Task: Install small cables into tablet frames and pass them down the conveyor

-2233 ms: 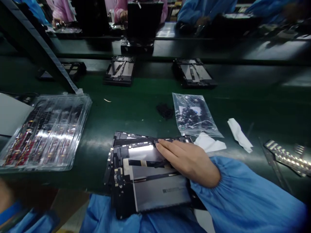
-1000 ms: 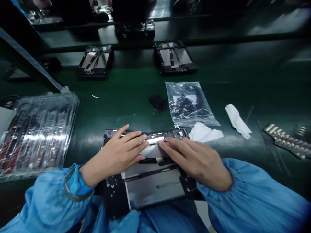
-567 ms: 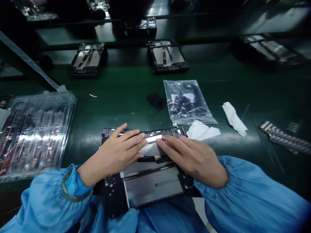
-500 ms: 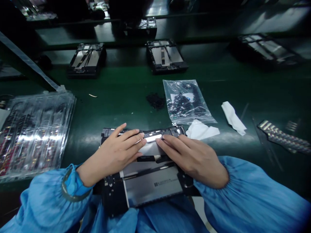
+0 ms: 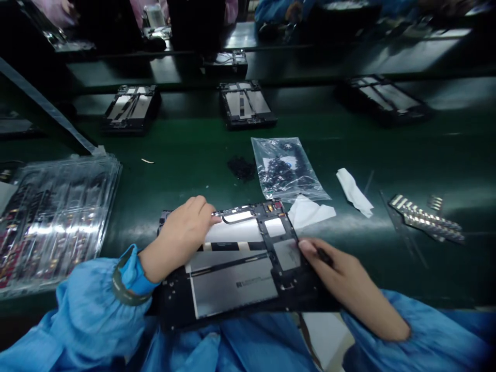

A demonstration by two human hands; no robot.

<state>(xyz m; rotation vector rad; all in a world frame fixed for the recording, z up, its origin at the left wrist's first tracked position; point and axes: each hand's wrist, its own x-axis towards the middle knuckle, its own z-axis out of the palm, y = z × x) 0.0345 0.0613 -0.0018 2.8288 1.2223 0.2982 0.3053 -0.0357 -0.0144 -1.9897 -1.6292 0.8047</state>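
Observation:
An opened tablet-like device (image 5: 236, 292), with silver battery panels and a black frame, lies tilted at the near edge of the bench. My left hand (image 5: 186, 232) is closed on its upper left edge, thumb and fingertips beside a curved black cable. My right hand (image 5: 344, 279) grips the right edge of the device, the thumb on top and the fingers curled, partly hidden. A dark piece shows by its fingers, too small to name.
Behind lie a clear bag of small black parts (image 5: 289, 168), a black pile (image 5: 241, 168) and white papers (image 5: 354, 191). Clear trays (image 5: 58, 222) are stacked left; metallic strips (image 5: 426, 219) lie right. Similar devices (image 5: 248, 103) stand farther back, with people across the bench.
My right hand has moved from the top of the device out to its right edge. My left hand's spread fingers have curled together near the top edge. The view has shifted slightly.

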